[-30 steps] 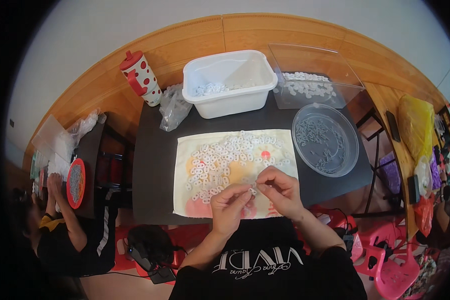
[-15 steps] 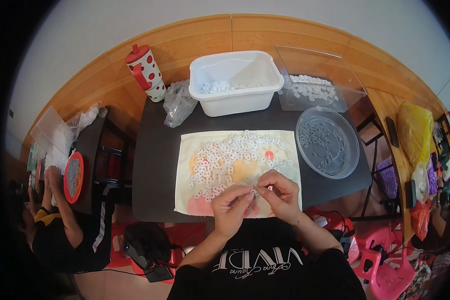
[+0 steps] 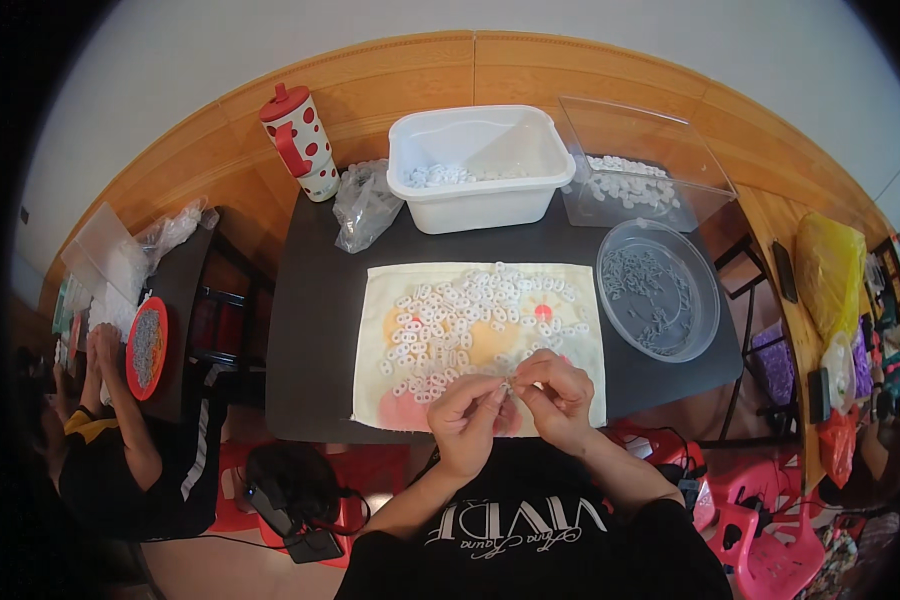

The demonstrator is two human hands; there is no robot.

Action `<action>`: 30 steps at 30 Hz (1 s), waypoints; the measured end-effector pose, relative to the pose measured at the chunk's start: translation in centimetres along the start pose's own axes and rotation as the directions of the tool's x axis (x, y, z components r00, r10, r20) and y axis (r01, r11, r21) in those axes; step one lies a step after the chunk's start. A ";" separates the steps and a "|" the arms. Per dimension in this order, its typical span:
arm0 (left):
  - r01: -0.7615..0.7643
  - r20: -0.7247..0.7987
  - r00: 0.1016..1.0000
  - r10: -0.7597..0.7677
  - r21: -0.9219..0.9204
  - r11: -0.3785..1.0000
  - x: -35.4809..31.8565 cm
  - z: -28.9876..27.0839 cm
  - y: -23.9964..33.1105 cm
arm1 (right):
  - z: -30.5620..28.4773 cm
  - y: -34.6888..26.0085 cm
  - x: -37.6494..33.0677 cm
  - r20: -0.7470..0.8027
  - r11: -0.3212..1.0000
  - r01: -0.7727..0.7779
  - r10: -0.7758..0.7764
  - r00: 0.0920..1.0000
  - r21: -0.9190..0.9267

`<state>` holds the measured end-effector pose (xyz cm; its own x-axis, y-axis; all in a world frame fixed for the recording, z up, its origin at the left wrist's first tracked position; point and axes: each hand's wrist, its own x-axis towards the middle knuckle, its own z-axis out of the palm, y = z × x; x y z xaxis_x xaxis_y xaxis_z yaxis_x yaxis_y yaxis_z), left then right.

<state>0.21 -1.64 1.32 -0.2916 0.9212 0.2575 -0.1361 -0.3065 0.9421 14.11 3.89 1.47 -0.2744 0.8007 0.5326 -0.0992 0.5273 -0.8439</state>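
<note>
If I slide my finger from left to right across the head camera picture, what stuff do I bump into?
Red plate → spotted tumbler → crumpled clear bag → person's left hand → person's right hand → round clear tray → yellow bag.

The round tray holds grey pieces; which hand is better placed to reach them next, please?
Probably the right hand: it is nearer the tray, while the left hand is farther off, though both look busy.

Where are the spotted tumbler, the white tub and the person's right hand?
Spotted tumbler (image 3: 314,150): head view, its body.
White tub (image 3: 485,208): head view, its front wall.
Right hand (image 3: 562,400): head view, its middle.
</note>
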 end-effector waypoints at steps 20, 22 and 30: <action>0.007 0.102 0.995 -0.011 0.047 0.999 0.5 -0.7 -0.1 | -2.2 -1.8 3.7 0.364 0.938 0.222 -0.115 0.924 -0.268; 0.007 0.111 0.994 -0.014 0.064 0.998 0.4 -0.8 -0.2 | -2.1 -1.3 3.4 0.344 0.939 0.233 -0.138 0.929 -0.252; 0.028 0.072 0.997 -0.027 -0.017 0.999 0.2 -0.5 -0.5 | -1.0 -0.4 2.2 0.227 0.933 0.211 -0.146 0.963 -0.293</action>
<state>-0.26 -1.44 0.83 -0.2191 0.9439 0.2470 -0.1608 -0.2847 0.9450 14.51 5.75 3.06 -0.4672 0.6294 0.6210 0.1304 0.7437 -0.6557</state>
